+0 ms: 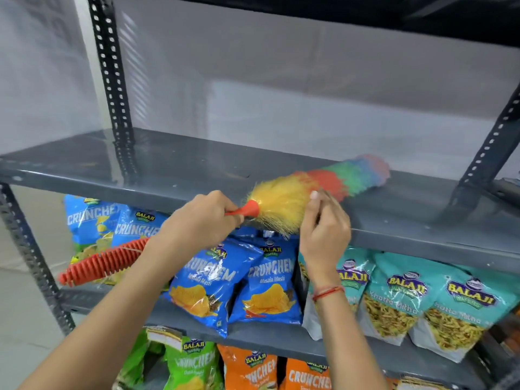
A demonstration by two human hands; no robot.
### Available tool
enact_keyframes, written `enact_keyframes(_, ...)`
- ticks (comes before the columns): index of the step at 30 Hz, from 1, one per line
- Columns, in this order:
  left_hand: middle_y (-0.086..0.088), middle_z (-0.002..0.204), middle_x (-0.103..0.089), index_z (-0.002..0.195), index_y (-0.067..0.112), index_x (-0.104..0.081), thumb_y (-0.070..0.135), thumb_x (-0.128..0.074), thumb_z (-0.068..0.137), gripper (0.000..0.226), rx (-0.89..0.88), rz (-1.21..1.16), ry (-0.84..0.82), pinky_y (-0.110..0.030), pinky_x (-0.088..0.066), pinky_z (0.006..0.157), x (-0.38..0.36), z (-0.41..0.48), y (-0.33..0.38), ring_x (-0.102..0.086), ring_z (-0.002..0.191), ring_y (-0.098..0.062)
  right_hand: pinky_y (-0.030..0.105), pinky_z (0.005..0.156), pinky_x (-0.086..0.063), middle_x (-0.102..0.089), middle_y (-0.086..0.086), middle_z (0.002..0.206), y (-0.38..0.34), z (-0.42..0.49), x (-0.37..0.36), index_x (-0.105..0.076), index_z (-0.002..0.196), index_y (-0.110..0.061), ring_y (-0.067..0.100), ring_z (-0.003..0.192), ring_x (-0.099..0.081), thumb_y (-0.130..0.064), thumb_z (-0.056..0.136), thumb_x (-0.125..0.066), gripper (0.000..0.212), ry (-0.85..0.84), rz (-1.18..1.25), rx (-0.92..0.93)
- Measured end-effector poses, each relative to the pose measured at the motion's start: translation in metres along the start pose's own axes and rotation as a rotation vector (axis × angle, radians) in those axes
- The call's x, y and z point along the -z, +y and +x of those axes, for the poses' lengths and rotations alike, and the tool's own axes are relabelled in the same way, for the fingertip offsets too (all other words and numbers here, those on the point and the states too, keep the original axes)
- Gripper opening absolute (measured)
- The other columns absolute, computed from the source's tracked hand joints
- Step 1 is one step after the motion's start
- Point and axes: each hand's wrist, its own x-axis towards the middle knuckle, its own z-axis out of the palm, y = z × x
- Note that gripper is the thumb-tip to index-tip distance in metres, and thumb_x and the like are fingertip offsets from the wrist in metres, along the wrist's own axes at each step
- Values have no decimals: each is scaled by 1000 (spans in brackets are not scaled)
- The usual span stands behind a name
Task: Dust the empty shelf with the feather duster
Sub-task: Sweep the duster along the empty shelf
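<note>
Duster point(318, 190) tip blurs, seemingly touching shelf point(140, 164).

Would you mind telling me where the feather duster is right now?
In the head view, the feather duster lies across the front right part of the empty grey shelf, its red handle held by the left hand, with the right hand touching its yellow bristles.

Feather duster point(318, 190): far tip motion-blurred; handle middle hidden inside left hand point(202, 218). Right hand point(323, 223): fingertips buried in yellow fibres. Orange snack bags point(281, 372): cut by bottom edge. Upper shelf point(337, 12): cropped at top. Right upright point(489, 147): top cut off.
</note>
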Motion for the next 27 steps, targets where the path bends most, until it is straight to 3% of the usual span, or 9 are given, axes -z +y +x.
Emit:
enact_keyframes(3,-3,52,-49,90,20,-75,33,-57,88,22,140,29,47,-30,-39,58,23,-8,-26,-46,54,-24,38,84,-54,-76,13,95,-25,-12,-20,-72,89,-5,30,99,-69,-26,95,-41,38,-51,26,57)
enact_keyframes(6,-17,80,-64,106,19,-72,31,-57,88,27,329,151,183,-33,-43,68,49,-24,-55,-60,79,-35,37,81,-53,-77,13,89,-48,-18,-37,-72,85,-3,31,101,-69,-29,95,-40,42,-141,31,69)
enact_keyframes(9,-22,97,-65,104,7,-63,22,-48,91,25,305,557,490,-34,-36,64,55,-40,-61,-62,92,-42,41,82,-51,-75,15,80,-63,-20,-49,-68,76,-2,34,108,-65,-28,96,-45,40,-314,-27,71)
enact_keyframes(11,-19,98,-66,108,12,-63,22,-46,92,26,265,653,542,-34,-36,63,56,-48,-62,-63,91,-40,42,84,-51,-75,17,82,-72,-21,-56,-69,79,-1,36,112,-62,-25,94,-50,34,-386,-12,66)
enact_keyframes(14,-14,97,-66,119,35,-62,34,-44,92,32,258,520,493,-34,-39,63,66,-59,-67,-62,90,-39,41,83,-52,-74,18,84,-88,-25,-61,-68,82,0,36,112,-62,-23,93,-54,29,-403,36,39)
enact_keyframes(16,-4,78,-64,115,48,-61,36,-47,91,31,234,419,424,-28,-35,54,69,-66,-69,-61,72,-31,40,82,-54,-75,17,84,-96,-28,-63,-68,81,-2,36,109,-64,-19,92,-55,24,-352,90,41)
enact_keyframes(19,-1,56,-51,105,42,-68,36,-52,91,23,226,182,218,-25,-32,46,75,-66,-81,-41,46,-19,40,80,-55,-75,15,84,-105,-29,-66,-68,82,-5,36,107,-65,-16,94,-52,23,-327,162,24)
enact_keyframes(23,-1,47,-38,94,22,-74,26,-59,90,15,335,-277,3,-19,-24,38,100,-67,-125,-28,38,-14,39,74,-55,-72,12,76,-114,-30,-74,-66,77,-7,37,97,-67,-18,94,-52,25,-351,208,19)
enact_keyframes(27,3,45,-37,99,15,-73,25,-59,89,20,518,-452,-134,-13,-21,30,133,-83,-165,-26,32,-8,42,77,-57,-72,12,88,-131,-33,-87,-67,87,-6,36,97,-66,-21,95,-51,24,-385,275,30)
